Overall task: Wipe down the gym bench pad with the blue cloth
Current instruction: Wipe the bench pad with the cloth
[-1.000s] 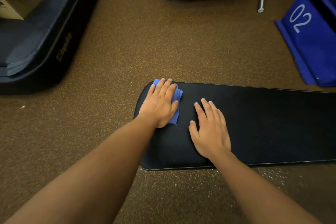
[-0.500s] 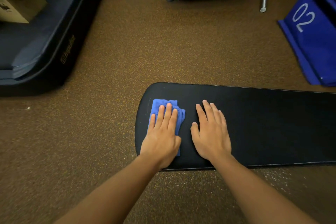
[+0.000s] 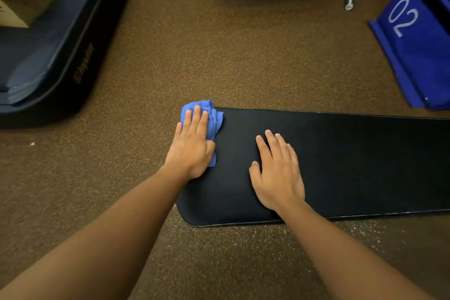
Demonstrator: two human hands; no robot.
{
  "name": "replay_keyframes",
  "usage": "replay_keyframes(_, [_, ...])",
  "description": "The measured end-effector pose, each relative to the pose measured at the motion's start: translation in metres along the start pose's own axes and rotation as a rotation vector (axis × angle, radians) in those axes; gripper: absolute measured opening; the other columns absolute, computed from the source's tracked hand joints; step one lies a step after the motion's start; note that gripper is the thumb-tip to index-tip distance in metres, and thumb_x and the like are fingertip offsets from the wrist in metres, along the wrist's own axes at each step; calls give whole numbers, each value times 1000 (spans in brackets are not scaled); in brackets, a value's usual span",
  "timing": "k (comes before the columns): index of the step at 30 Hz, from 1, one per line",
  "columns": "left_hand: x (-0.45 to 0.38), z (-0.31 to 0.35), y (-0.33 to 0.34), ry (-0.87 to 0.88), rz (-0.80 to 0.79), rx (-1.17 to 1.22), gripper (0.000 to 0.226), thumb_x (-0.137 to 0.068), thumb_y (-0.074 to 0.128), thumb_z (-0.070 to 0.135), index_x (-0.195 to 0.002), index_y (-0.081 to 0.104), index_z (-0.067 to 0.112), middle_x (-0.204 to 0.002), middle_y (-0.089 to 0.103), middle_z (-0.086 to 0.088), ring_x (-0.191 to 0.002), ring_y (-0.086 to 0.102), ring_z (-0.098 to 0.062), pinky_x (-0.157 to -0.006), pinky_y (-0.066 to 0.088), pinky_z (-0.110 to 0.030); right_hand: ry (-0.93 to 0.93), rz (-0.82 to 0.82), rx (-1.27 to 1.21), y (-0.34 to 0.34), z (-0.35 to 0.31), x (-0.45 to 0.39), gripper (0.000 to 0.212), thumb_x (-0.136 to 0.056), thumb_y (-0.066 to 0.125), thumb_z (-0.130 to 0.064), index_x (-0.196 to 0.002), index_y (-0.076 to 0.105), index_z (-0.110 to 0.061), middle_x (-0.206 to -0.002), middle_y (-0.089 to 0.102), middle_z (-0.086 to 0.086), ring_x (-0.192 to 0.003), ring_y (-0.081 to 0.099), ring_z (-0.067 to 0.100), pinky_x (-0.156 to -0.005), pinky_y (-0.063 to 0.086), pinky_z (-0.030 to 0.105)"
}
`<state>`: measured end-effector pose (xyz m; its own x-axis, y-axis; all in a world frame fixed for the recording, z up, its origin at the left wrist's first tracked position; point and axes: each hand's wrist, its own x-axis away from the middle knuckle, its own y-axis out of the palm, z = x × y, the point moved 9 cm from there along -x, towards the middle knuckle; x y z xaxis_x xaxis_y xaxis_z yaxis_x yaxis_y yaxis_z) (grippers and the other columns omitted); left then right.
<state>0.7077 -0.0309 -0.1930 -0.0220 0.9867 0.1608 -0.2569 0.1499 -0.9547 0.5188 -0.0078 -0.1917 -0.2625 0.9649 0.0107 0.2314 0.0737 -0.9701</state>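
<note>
Bench pad (image 3: 341,165) sits between treadmill (image 3: 60,56) and blue "02" stand (image 3: 418,51).

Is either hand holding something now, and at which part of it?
Nothing is gripped. The left hand presses flat on the blue cloth, covering its near part, at the bench pad's far-left corner. The right hand rests flat on the bare pad.
</note>
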Motion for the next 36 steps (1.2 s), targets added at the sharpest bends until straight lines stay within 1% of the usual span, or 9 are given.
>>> replay_keyframes(4, [37,4,10,-21,-5,-9,73,-84,18,32,-151,-5,13,-158,-15,-6,-144,-19,-23,-117,-5,-42,6,-4,21,0,-2,0,64,-90,24,-39,-148,29,-15,-158,24,7,-146,16,25,-118,14,43])
replay_keyframes(9, [76,40,26,-24,60,-29,68,-92,7,47,-151,-1,13,-158,-11,-6,-144,-18,-24,-117,-5,-44,15,0,28,1,-2,0,63,-89,26,-38,-148,30,-14,-157,25,9,-145,18,26,-118,15,44])
replay_keyframes(11, [77,50,29,-28,86,-44,65,-95,7,46,-150,1,12,-158,-7,-8,-144,-16,-26,-115,-7,-42,14,0,32,2,-2,0,63,-90,27,-38,-148,31,-14,-157,26,9,-145,18,27,-117,16,44])
replay_keyframes(14, [55,49,28,-21,91,-68,62,-97,9,43,-151,-1,14,-159,-7,-7,-145,-14,-26,-116,-2,-45,10,-1,39,2,-2,1,63,-90,26,-38,-148,30,-14,-157,26,9,-145,18,26,-117,14,43])
replay_keyframes(20, [1,22,9,-38,73,-69,60,-100,20,39,-151,-3,14,-160,-9,-7,-145,-11,-26,-116,2,-46,2,6,19,1,0,0,62,-90,26,-38,-149,29,-16,-158,23,7,-146,15,24,-118,12,42])
replay_keyframes(25, [26,5,12,-69,74,-23,59,-100,18,38,-151,-2,15,-159,-12,-6,-145,-15,-22,-117,-1,-43,-8,-10,15,2,0,0,64,-93,23,-45,-151,23,-18,-160,17,5,-147,8,23,-119,7,41])
replay_keyframes(29, [55,4,16,-87,96,-39,65,-94,7,43,-152,4,13,-159,-9,-7,-145,-13,-24,-116,-1,-43,-7,-19,35,4,-1,-1,66,-94,18,-50,-152,17,-19,-161,11,5,-148,2,24,-120,4,41])
replay_keyframes(32, [72,20,23,-79,89,-52,68,-91,3,43,-152,3,13,-159,-9,-7,-145,-16,-25,-115,-5,-42,6,-31,42,4,-3,-1,68,-92,16,-50,-153,15,-19,-161,10,5,-148,1,24,-120,4,42])
replay_keyframes(36, [77,56,31,-27,109,-56,64,-94,11,39,-151,8,10,-159,-1,-10,-145,-9,-28,-115,-1,-44,4,-41,52,5,-4,-1,68,-92,14,-48,-153,15,-19,-161,9,5,-148,1,24,-120,4,42])
